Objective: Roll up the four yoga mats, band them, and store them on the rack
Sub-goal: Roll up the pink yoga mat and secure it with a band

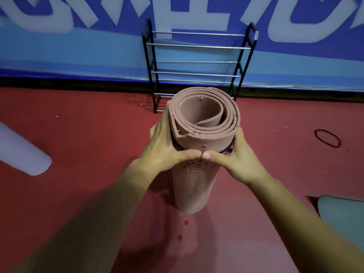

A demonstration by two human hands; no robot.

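The left hand [165, 146] and right hand [240, 160] clasp the pink mat [189, 186], upright on the floor [78, 125], at its black band [223, 151] (thumbs touching). The rack [197, 47] stands behind; a loose band [327, 138] lies right, a lilac roll [21, 152] left.

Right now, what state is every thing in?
pink yoga mat: rolled up, standing on end
black band: stretched round the mat's top
left hand: grips the mat
right hand: grips the mat
rack: upright by the wall, visible rails bare
loose band: lying on the floor
lavender mat: rolled, lying down
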